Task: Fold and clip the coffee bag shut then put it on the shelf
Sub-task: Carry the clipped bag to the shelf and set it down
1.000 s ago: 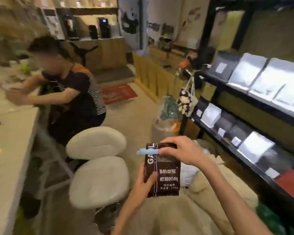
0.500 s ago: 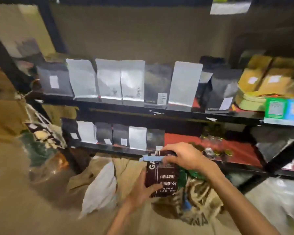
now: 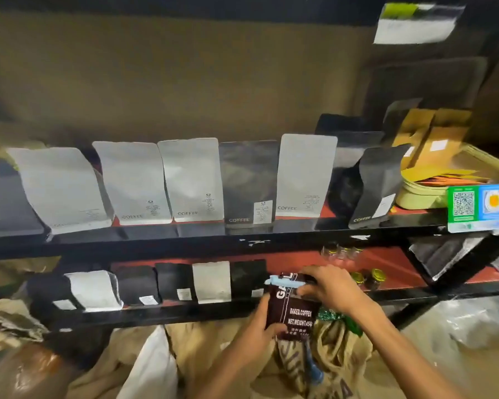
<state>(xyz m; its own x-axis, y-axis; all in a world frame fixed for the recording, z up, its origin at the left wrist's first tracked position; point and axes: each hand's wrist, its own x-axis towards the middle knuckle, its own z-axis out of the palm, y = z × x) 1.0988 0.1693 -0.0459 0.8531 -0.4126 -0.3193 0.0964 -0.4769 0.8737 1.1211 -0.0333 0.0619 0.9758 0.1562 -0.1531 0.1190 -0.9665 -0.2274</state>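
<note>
A dark brown coffee bag [image 3: 296, 313] with white lettering is held upright in front of the lower shelf [image 3: 185, 315]. Its top is folded over, and a light blue clip [image 3: 283, 281] sits across the fold. My left hand [image 3: 261, 326] grips the bag's lower left side. My right hand [image 3: 329, 289] pinches the bag's top at the clip's right end. The bag hovers by the shelf's front edge, to the right of a row of small pouches [image 3: 211, 280].
The upper shelf [image 3: 242, 243] carries silver and black coffee pouches [image 3: 190, 180], yellow packets and a QR-code sign [image 3: 477, 207]. Small jars [image 3: 372, 277] stand on the lower shelf's red surface behind my right hand. Burlap sacks [image 3: 334, 358] lie on the floor below.
The view swung from the room to face the shelves, then drew closer. Both hands keep hold of the clipped bag, which is now raised to the lower shelf's edge.
</note>
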